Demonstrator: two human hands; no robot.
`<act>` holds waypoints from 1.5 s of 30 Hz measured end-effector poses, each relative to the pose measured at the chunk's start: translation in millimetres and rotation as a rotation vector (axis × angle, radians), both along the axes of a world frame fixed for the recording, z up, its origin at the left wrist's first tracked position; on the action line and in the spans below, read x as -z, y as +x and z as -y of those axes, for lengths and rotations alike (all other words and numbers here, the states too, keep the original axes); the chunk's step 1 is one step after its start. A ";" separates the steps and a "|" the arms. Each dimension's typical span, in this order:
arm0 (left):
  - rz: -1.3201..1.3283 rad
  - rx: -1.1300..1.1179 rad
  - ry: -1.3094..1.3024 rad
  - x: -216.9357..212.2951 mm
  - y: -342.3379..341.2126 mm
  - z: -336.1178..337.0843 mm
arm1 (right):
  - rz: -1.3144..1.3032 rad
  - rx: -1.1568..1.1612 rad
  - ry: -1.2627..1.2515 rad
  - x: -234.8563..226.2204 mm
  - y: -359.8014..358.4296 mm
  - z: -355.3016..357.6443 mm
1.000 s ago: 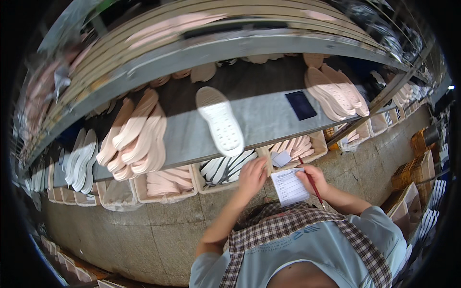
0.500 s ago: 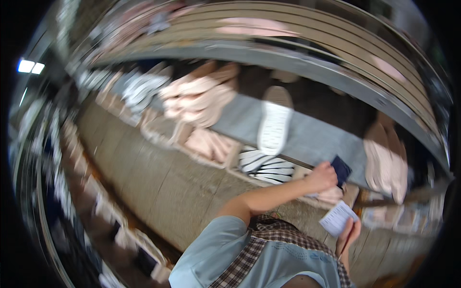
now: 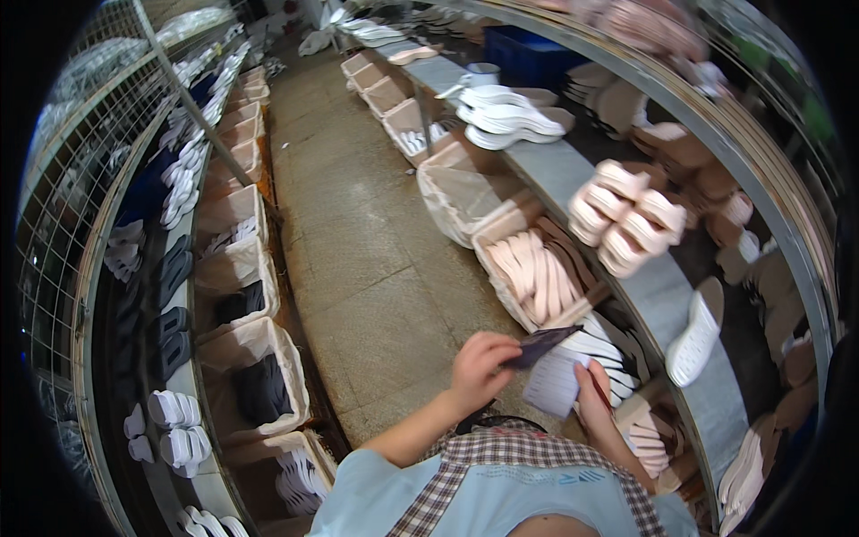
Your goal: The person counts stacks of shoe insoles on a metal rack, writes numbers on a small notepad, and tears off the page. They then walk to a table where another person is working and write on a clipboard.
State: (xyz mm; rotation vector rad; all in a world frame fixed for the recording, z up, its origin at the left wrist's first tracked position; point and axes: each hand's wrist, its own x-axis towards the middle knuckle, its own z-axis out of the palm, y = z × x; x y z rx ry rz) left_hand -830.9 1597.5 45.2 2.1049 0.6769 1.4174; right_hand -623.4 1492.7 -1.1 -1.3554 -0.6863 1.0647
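Note:
My left hand [image 3: 483, 369] is closed on a dark blue, flat piece [image 3: 548, 340], like a cover or card. My right hand [image 3: 598, 403] grips a small sheet of white paper [image 3: 551, 383] with faint lines on it. A thin, dark reddish strip shows along that hand; I cannot tell what it is. The dark piece overlaps the paper's top edge or lies just beside it. Just beyond both hands, a bin of black-and-white striped soles [image 3: 598, 351] stands under the shelf, next to a bin of pale pink shoe soles [image 3: 534, 273].
On the right, a long grey shelf [image 3: 640, 291] bears stacked pink soles [image 3: 626, 215], white soles [image 3: 508, 118] and a single white sole [image 3: 696, 338]. To the left stands a rack with several lined bins [image 3: 300, 353] below it. The floor aisle [image 3: 367, 251] runs between.
My view has swung left along the aisle. My left hand has brought the dark piece from the shelf edge close to the paper in my right hand.

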 end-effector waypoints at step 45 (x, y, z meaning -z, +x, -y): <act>0.736 -0.103 -1.042 40.6 -573.4 -1035.2 | -0.317 -0.942 0.043 -38.1 -592.7 -1200.0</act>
